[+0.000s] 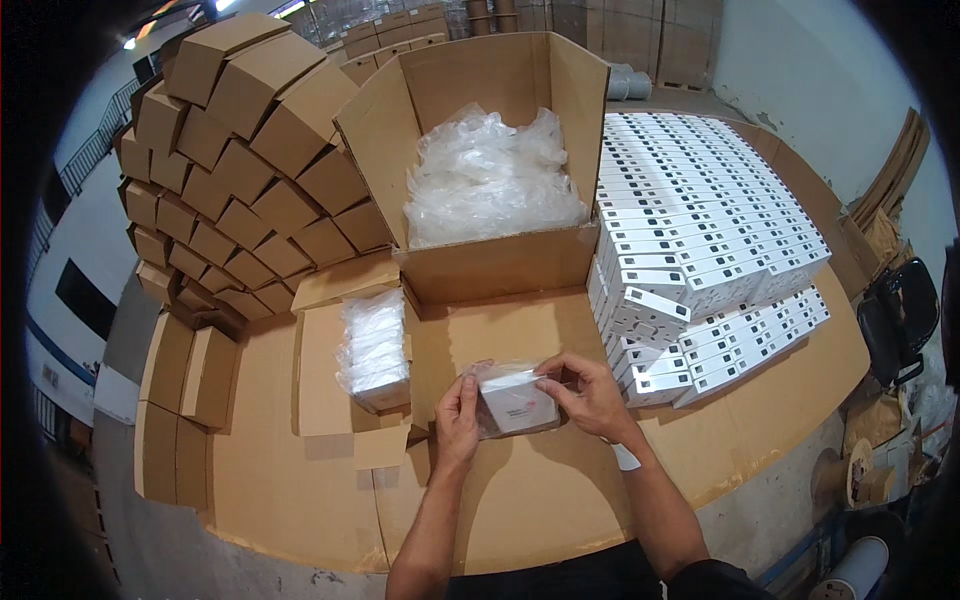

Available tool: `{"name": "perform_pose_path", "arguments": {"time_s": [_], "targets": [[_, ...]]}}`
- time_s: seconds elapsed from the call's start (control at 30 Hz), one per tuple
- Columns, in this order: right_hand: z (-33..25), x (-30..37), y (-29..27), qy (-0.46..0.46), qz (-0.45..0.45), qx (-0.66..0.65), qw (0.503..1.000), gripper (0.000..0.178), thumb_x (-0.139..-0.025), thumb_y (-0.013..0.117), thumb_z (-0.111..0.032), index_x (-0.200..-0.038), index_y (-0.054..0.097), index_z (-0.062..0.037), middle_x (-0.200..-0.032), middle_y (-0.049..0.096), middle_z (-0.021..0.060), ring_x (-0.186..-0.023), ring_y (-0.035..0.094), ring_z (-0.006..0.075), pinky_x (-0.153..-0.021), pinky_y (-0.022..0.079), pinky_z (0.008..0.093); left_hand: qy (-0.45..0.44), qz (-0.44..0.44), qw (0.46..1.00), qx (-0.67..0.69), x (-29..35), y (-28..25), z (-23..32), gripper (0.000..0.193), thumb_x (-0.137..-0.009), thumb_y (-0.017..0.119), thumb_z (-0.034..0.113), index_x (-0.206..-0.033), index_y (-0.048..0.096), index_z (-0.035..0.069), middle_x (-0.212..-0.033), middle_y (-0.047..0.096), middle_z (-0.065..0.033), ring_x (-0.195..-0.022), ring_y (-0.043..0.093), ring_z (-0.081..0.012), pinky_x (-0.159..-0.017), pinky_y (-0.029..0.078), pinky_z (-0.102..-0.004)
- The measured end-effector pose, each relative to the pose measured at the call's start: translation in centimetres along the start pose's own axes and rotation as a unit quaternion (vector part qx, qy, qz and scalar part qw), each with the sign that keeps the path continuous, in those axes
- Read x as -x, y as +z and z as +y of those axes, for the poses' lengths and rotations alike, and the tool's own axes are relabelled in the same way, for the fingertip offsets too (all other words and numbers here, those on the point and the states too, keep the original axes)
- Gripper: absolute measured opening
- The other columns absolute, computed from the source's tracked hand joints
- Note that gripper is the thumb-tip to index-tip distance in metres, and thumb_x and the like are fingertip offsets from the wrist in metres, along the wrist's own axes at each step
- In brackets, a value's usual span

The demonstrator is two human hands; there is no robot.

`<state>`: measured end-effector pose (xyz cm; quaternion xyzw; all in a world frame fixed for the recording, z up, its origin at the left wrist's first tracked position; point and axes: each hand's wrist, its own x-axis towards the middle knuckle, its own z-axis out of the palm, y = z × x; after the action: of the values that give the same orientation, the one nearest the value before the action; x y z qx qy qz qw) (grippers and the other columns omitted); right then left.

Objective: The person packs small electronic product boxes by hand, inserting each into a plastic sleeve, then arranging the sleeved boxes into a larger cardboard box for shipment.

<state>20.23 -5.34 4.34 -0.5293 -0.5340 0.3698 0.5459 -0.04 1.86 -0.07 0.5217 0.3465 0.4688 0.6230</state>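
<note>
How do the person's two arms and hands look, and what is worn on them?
Both forearms are bare, with no gloves and no long sleeves. The left hand has no ring, watch or band that can be seen. Just behind the right hand sits a white wristband. Dark clothing shows at the lower edge.

The small white box (515, 400) looks like smooth card inside a clear, glossy plastic bag (485, 385) that crinkles and catches light. The open carton (490, 265) is matt brown corrugated cardboard, filled with shiny, crumpled plastic bags (490, 175). Matt cardboard sheets cover the tabletop (560, 490). The stacked white boxes (700, 240) look smooth and faintly glossy.
</note>
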Motion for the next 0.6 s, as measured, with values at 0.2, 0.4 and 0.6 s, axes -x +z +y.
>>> {"name": "perform_pose_path", "arguments": {"time_s": [0.2,0.4,0.6], "targets": [[-0.2,-0.1,0.0,-0.030,0.013,0.043,0.999,0.009,-0.094,0.073,-0.002,-0.100,0.073,0.0045,-0.102,0.077,0.0116,-0.095,0.070,0.0137,-0.082,0.059,0.0289,-0.001,0.004,1.000,0.021,0.0,-0.3,-0.3,0.044,-0.113,0.047,0.034,-0.128,0.069,-0.002,-0.121,0.069,-0.0065,-0.115,0.060,-0.0145,-0.104,0.045,-0.0300],[-0.7,0.1,-0.1,-0.030,0.047,0.055,0.997,0.013,-0.093,0.075,-0.009,-0.096,0.076,0.0031,-0.097,0.079,0.0109,-0.083,0.073,0.0150,-0.072,0.058,0.0298,-0.021,-0.005,0.997,0.069,0.3,0.5,0.4,0.043,-0.113,0.047,0.034,-0.126,0.067,-0.002,-0.108,0.067,-0.0014,-0.097,0.058,-0.0074,-0.086,0.048,-0.0232],[0.4,0.2,0.2,-0.039,0.069,-0.008,0.997,0.014,-0.098,0.069,-0.007,-0.107,0.074,0.0015,-0.104,0.079,0.0103,-0.083,0.071,0.0116,-0.075,0.056,0.0252,-0.014,-0.029,0.989,0.147,0.3,0.4,-0.1,0.041,-0.113,0.048,0.032,-0.129,0.064,-0.001,-0.097,0.059,0.0037,-0.080,0.049,-0.0021,-0.065,0.039,-0.0180]]}}
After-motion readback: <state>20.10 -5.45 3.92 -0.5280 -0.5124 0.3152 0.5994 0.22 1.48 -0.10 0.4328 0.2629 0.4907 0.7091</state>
